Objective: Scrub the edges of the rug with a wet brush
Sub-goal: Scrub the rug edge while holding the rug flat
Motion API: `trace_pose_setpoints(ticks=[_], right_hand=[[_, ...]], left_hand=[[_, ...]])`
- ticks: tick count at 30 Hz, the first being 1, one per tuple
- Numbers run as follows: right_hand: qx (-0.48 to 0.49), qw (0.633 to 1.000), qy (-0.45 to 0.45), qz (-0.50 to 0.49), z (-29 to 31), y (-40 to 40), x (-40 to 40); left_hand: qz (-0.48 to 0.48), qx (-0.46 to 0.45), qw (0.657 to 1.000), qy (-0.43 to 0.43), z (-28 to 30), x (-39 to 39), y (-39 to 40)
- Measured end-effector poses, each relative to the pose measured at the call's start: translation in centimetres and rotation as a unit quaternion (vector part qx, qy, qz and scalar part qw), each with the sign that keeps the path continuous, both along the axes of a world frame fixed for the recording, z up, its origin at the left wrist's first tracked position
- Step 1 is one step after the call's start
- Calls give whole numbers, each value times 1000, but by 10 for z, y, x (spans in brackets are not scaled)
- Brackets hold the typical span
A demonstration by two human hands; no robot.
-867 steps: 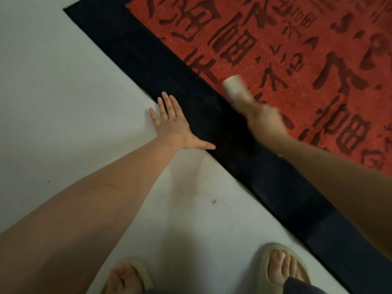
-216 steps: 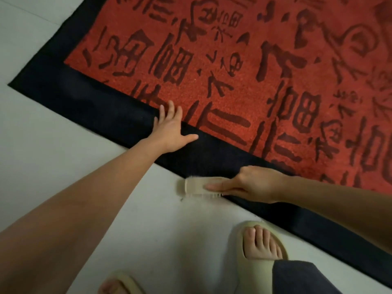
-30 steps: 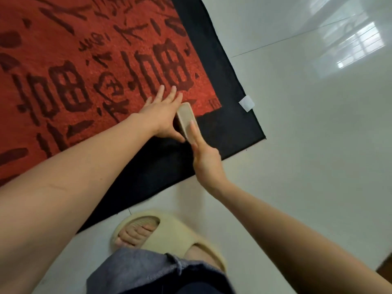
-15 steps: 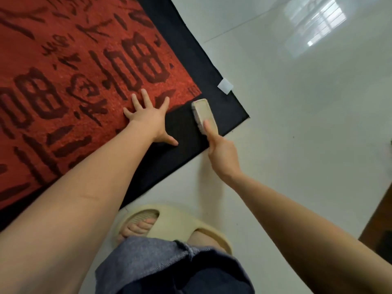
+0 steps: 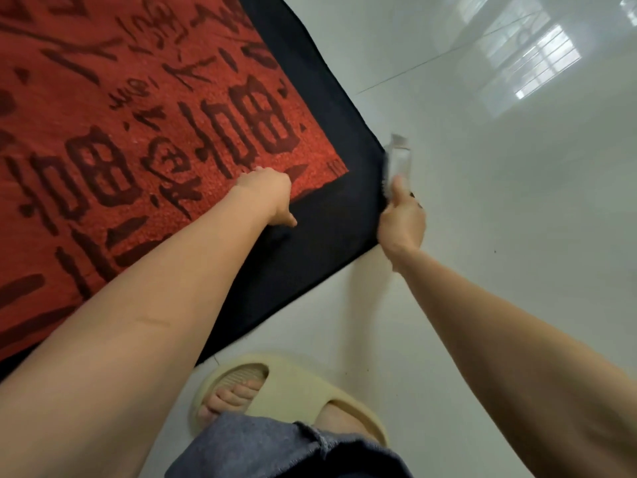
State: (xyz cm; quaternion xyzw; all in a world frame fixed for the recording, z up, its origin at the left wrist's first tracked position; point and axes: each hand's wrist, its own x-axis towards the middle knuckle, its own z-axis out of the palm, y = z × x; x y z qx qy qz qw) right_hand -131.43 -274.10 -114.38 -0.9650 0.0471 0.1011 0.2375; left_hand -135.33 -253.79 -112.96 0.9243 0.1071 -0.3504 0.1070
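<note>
A red rug with dark characters and a wide black border (image 5: 331, 208) lies on the white floor, its corner near the middle of the head view. My left hand (image 5: 267, 196) rests on the rug where red meets black, its fingers hidden behind the hand. My right hand (image 5: 401, 219) grips a pale scrub brush (image 5: 400, 160), blurred by motion. The brush sits against the rug's right black edge, just above the corner, partly over the floor.
Glossy white floor tiles (image 5: 499, 201) spread right of the rug, with a window's reflection at the top right. My foot in a cream slide sandal (image 5: 286, 391) stands on the floor below the rug's lower edge, with a grey trouser leg (image 5: 275, 450) beneath it.
The brush has slid from the black border off to the rug's right edge by the corner. My left hand's fingers, spread before, no longer show. The view has shifted.
</note>
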Motion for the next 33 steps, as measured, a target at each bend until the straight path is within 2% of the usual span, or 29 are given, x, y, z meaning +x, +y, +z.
trace_pose_setpoints(ticks=[2, 3, 4, 7, 8, 10, 12, 14, 17, 18, 20, 22, 23, 25, 27, 29, 31, 33], right_hand=[[-3, 984, 13, 177, -5, 19, -8], [-14, 976, 23, 214, -7, 23, -5], [-28, 978, 27, 205, -6, 25, 6], [-23, 998, 20, 61, 0, 28, 50], [-12, 998, 10, 60, 1, 35, 54], [7, 986, -8, 169, -1, 57, 49], [-26, 960, 4, 279, -7, 69, 45], [-70, 965, -7, 253, -6, 67, 63], [-66, 992, -5, 112, 0, 68, 93], [-47, 992, -6, 116, 2, 75, 89], [-27, 974, -17, 222, 0, 94, 70], [-59, 945, -10, 323, -7, 99, 62], [-79, 944, -17, 320, -7, 97, 71], [-98, 970, -19, 220, -4, 87, 104], [-105, 984, -23, 141, 1, 79, 120], [-79, 975, -48, 201, 2, 85, 102], [-3, 943, -32, 332, -6, 94, 67], [11, 919, -6, 394, -18, 95, 45]], left_hand=[[4, 2, 999, -44, 3, 7, 2], [3, 0, 999, -35, 3, 9, 5], [-8, -2, 1000, -15, 3, 9, 7], [-37, 15, 999, 9, 2, 9, 16], [-28, 15, 999, -1, 5, 11, 17], [-19, 20, 998, -57, 8, 18, 18], [-23, 23, 997, -69, 4, 17, 21], [-47, 5, 999, -12, -4, 10, 26], [-54, -6, 998, 11, -6, 5, 34], [-47, -8, 999, -1, -4, 8, 36], [-31, -11, 999, -37, 3, 14, 38], [-41, -4, 998, -40, 5, 17, 42], [-54, 2, 998, -23, 4, 16, 43], [-79, 13, 997, -7, 3, 15, 42], [-66, 6, 997, -32, 3, 14, 44], [-12, -12, 996, -84, 6, 13, 50], [61, -18, 990, -124, 6, 3, 61], [94, -5, 989, -113, 1, -16, 74]])
